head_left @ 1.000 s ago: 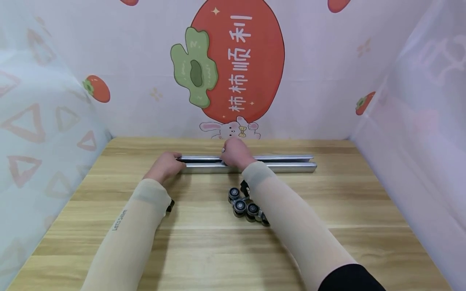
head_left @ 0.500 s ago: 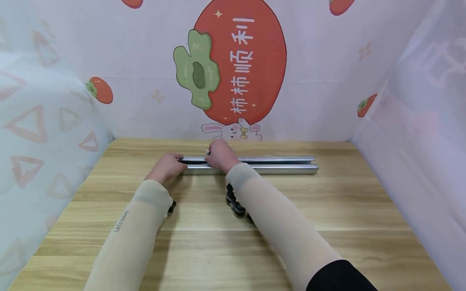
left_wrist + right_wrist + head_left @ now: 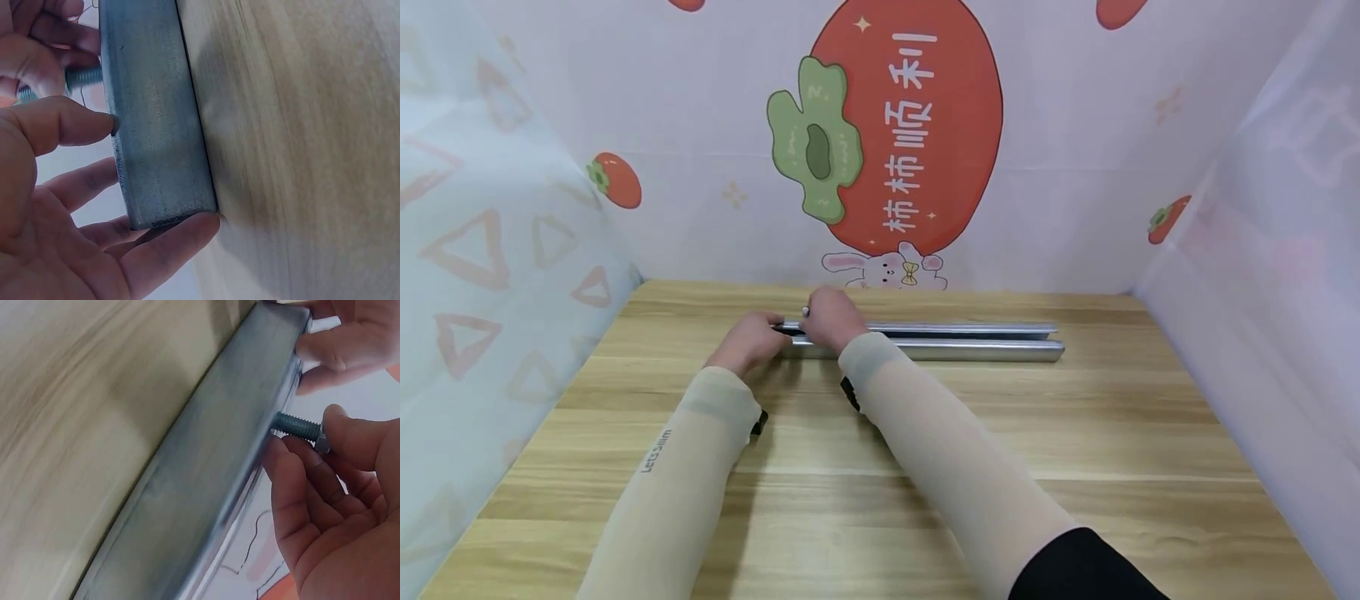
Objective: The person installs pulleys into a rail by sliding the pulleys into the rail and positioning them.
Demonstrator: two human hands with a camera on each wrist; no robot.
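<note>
A long silver metal rail (image 3: 985, 349) with a lengthwise slot lies across the far part of the table. My left hand (image 3: 748, 343) grips its left end; in the left wrist view the thumb presses the upper edge of the rail (image 3: 159, 131) while a finger rests against the end. Just to the right, my right hand (image 3: 835, 318) pinches the head of a threaded bolt. The right wrist view has this bolt (image 3: 299, 427) standing out of the slot side, with the thumb of my right hand (image 3: 350, 500) on its head. Whatever is inside the slot is hidden.
The wooden table (image 3: 865, 517) meets a printed cloth wall (image 3: 1045, 208) behind the rail, with cloth walls on both sides too. My right sleeve (image 3: 955, 450) crosses the middle of the table and covers what lies under it.
My right hand has moved left along the rail, close to my left hand, which stays at the rail's end. The dark rollers seen earlier are now hidden by my right arm.
</note>
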